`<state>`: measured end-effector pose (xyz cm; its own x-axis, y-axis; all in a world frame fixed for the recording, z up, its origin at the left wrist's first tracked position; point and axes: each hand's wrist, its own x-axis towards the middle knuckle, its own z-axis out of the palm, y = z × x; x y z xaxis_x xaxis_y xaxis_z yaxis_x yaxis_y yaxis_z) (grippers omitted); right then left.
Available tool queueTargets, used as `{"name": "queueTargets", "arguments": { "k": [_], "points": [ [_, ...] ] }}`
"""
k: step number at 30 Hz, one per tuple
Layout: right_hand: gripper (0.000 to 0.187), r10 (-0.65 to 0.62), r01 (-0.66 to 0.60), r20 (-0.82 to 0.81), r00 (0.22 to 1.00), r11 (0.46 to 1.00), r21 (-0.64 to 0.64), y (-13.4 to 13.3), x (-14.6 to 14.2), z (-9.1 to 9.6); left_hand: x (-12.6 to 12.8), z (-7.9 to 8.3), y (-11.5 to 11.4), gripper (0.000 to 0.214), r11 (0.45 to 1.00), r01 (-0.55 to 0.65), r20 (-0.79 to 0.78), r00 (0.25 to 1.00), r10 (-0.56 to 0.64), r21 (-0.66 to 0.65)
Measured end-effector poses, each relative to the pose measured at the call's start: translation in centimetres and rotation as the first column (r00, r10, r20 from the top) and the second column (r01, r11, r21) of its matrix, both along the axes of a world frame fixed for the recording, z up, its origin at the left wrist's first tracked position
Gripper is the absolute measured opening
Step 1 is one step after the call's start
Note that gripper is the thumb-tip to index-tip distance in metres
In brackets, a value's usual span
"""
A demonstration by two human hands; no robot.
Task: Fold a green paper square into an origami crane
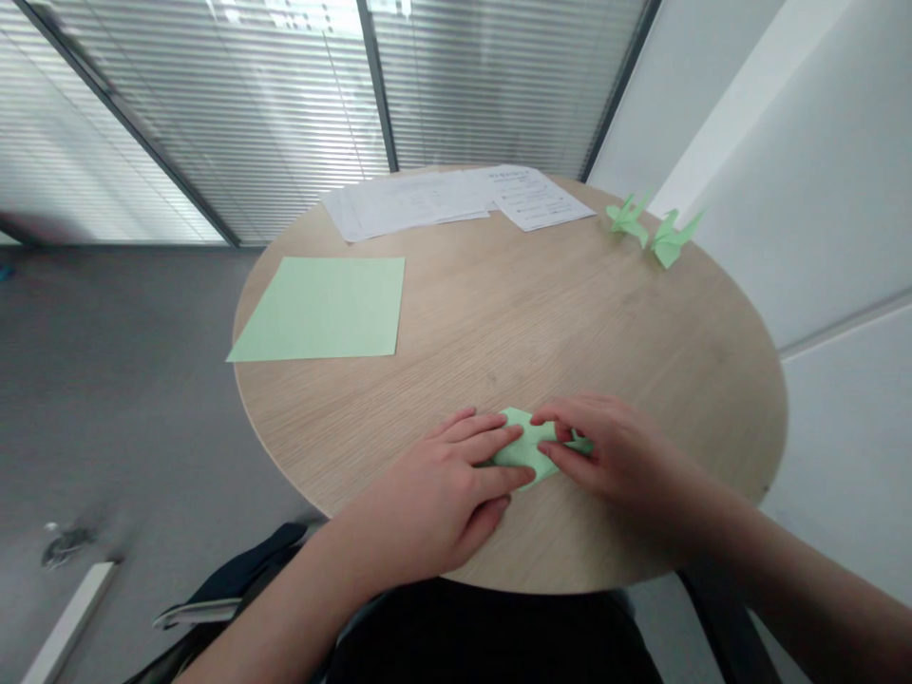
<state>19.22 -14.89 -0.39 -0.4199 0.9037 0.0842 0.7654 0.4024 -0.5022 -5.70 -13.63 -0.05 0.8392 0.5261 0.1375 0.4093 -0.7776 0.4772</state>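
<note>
A small folded piece of light green paper (525, 450) lies on the round wooden table (541, 313) near its front edge. My left hand (442, 499) rests on the paper's left side, fingers stretched and pressing it flat. My right hand (613, 446) pinches the paper's right side between thumb and fingers. Both hands cover much of the fold.
A flat square sheet of green paper (324, 309) lies at the table's left. Several white printed sheets (456, 199) lie at the back. Two folded green paper cranes (652, 231) stand at the back right. Blinds and a white wall surround the table.
</note>
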Motion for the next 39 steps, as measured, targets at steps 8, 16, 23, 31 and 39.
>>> {"name": "queueTargets", "arguments": {
  "k": [8,16,23,31,39],
  "points": [
    [0.019,-0.086,0.085,-0.027,0.996,0.996,-0.041,-0.7,2.1,-0.1,-0.1,-0.1,-0.1,0.034,1.000,-0.012,-0.014,1.000,0.012,0.003],
    [0.019,-0.098,0.097,-0.030,0.995,0.995,-0.023,-0.7,1.8,-0.5,0.5,0.4,-0.3,0.036,0.999,-0.012,-0.027,1.000,0.013,0.040],
    [0.016,-0.046,0.042,-0.087,0.995,0.998,-0.049,-0.6,2.8,-0.4,1.1,0.2,-0.5,0.039,0.994,0.002,-0.096,0.995,0.009,0.109],
    [0.015,-0.121,0.120,-0.168,0.978,0.993,-0.019,-1.4,4.7,-0.6,0.8,-0.3,-0.6,0.040,0.996,0.021,-0.052,0.999,-0.017,0.084],
    [0.013,-0.076,0.075,-0.030,0.997,0.997,-0.020,-1.2,3.9,-0.1,0.8,-0.3,-0.6,0.040,0.997,0.010,-0.045,0.999,-0.007,0.072]
  ]
}}
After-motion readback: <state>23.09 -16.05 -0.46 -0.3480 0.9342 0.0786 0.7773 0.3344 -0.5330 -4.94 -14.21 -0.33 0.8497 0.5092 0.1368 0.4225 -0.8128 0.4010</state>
